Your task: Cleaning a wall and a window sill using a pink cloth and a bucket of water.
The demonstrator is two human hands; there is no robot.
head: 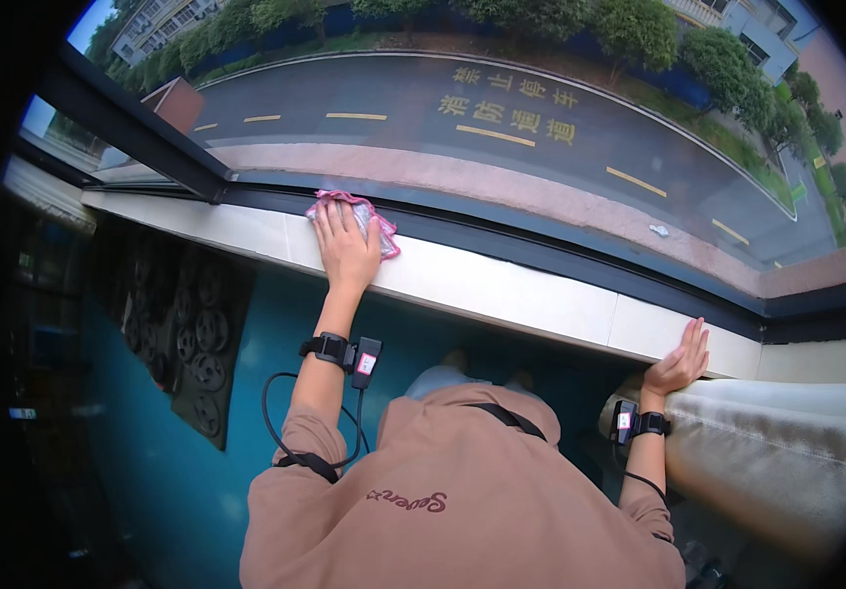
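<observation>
My left hand (347,247) lies flat on a pink-edged cleaning cloth (387,237), pressing it against the white tiled windowsill (504,287) and the edge of the dark window frame (467,234). The cloth is crumpled, and part of it is hidden beneath the palm. Further right, my right hand (679,362) rests on the inner edge of the same sill with nothing in it, fingers extended and pointing towards the window.
A light curtain (776,427) hangs below the sill at the right. At the left, weight plates (211,329) stand on a dark rack above a teal floor (165,486). Beyond the window glass run a pink outer ledge (577,193) and a road (393,96).
</observation>
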